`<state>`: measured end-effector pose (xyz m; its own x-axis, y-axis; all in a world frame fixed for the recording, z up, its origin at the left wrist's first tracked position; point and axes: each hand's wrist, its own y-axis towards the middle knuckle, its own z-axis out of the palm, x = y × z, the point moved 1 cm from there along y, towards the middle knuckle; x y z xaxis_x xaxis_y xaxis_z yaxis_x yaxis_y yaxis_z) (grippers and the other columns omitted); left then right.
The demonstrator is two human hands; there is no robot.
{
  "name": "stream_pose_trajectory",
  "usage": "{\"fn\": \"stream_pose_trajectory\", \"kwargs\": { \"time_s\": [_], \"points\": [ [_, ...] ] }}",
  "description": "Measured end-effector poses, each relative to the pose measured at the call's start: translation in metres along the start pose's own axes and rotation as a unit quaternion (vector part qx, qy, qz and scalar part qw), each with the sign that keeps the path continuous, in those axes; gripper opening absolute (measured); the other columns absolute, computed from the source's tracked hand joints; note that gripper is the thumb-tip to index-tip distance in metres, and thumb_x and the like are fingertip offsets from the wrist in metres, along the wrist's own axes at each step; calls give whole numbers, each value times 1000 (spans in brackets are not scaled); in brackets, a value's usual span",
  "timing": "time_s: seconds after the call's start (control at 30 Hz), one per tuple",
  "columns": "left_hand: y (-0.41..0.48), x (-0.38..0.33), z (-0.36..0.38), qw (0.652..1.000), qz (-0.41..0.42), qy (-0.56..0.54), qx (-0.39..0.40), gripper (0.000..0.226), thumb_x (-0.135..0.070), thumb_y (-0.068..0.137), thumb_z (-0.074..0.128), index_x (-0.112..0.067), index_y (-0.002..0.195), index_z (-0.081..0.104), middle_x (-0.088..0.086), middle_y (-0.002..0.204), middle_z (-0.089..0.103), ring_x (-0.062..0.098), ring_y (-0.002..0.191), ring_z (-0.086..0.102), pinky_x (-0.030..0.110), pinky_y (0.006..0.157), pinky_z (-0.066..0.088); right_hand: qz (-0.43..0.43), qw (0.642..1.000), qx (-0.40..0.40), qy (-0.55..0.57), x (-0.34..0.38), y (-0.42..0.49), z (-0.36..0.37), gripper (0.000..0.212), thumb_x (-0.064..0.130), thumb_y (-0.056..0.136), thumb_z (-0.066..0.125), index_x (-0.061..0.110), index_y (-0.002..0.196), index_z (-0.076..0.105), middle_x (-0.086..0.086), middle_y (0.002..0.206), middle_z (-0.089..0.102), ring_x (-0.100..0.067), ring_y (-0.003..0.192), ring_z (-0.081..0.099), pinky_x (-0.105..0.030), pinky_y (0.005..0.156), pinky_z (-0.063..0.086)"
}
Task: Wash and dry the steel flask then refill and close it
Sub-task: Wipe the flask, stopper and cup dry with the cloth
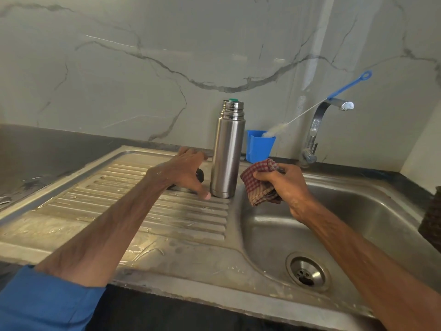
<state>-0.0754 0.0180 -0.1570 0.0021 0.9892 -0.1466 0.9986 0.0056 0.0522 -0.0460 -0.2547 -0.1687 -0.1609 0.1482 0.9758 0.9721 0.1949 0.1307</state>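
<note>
Clutching a bunched red checked cloth, the right grip has its fingers and thumb curled tight around the fabric and hangs over the left edge of the sink. A loose corner of the cloth droops below the fingers.

The left grip is spread wide, with its fingers stretched toward the back rim and its thumb reaching down to the right, the tip just beside the flask's base. It arches over a small dark object lying on the draining board. Most of that object is hidden under the palm, so I cannot tell what it is or whether the hand touches it.

The steel flask stands upright between the two hands, at the right end of the draining board, close to the sink's edge. Its threaded neck is bare and a green stopper shows at the top.

Behind the flask and to its right, a blue cup sits against the wall and holds a bottle brush, bristles down. The brush's blue handle leans across a chrome tap. Streaks of water lie on the ribs of the draining board, and the drain shows in the sink bottom. A dark surface surrounds the steel unit, a grey-veined marble wall rises behind it, and a rolled blue sleeve covers the left arm.
</note>
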Motion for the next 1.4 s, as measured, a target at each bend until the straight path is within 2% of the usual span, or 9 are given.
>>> {"fn": "stream_pose_trajectory", "kwargs": {
  "time_s": [0.27,0.47,0.63,0.8,0.9,1.03,1.17,1.23,1.4],
  "points": [
    [0,7,3,1000,7,23,-3,63,-31,82,85,-22,137,56,2,128,63,25,111,60,43,96,54,0,1000,-6,-18,-2,-1,-6,34,21,84,85,13,115,74,-1,95,79,-12,79,77,-21,56,57],
    [-7,4,-10,998,11,-59,-7,65,-34,64,99,-23,119,66,-4,113,65,19,103,62,37,89,53,1,999,-11,-35,1,-4,-13,39,24,85,85,14,120,72,-1,101,77,-14,87,74,-23,63,56],
    [-25,-19,-31,989,16,-120,89,60,-35,56,104,-29,107,72,-7,102,78,17,94,74,42,92,60,12,999,-15,-36,5,-7,-27,37,23,85,84,14,119,72,-1,100,77,-12,84,73,-21,56,55],
    [-48,-58,-45,973,66,-124,181,52,-34,67,99,-29,112,74,-8,102,80,14,95,75,31,82,61,36,999,-18,-33,1,-11,-49,37,22,83,85,13,118,73,-3,100,78,-15,85,75,-22,55,55],
    [-57,-78,-45,960,111,-150,210,48,-30,70,97,-26,112,75,-7,103,80,15,99,76,43,96,61,45,998,-14,-43,-2,-14,-64,34,23,85,84,14,116,73,-3,102,78,-14,86,74,-21,56,53],
    [-52,-106,-31,949,166,-227,142,47,-34,72,96,-30,114,75,-8,106,80,10,102,75,39,100,56,56,997,-39,-25,-7,-16,-83,28,19,82,86,16,106,72,-4,98,78,-15,84,74,-23,58,55],
    [-29,-146,-5,936,175,-306,17,53,-39,69,97,-34,117,74,-14,106,77,-2,100,70,21,89,56,67,995,-66,-13,-13,-16,-106,37,10,76,89,7,110,75,-10,99,79,-25,93,76,-41,80,64],
    [-17,-165,10,933,172,-315,-14,55,-38,69,97,-34,119,74,-16,106,76,-4,100,68,12,80,54,64,995,-77,-4,-19,-18,-119,39,8,74,89,6,111,75,-10,97,80,-26,91,77,-38,72,63],
    [3,-198,54,930,143,-329,-78,69,-43,65,98,-24,125,68,-10,114,75,2,97,70,25,89,61,54,994,-100,8,-34,-28,-137,26,12,83,83,8,107,75,-9,90,80,-24,83,78,-31,62,58]
  ]
}}
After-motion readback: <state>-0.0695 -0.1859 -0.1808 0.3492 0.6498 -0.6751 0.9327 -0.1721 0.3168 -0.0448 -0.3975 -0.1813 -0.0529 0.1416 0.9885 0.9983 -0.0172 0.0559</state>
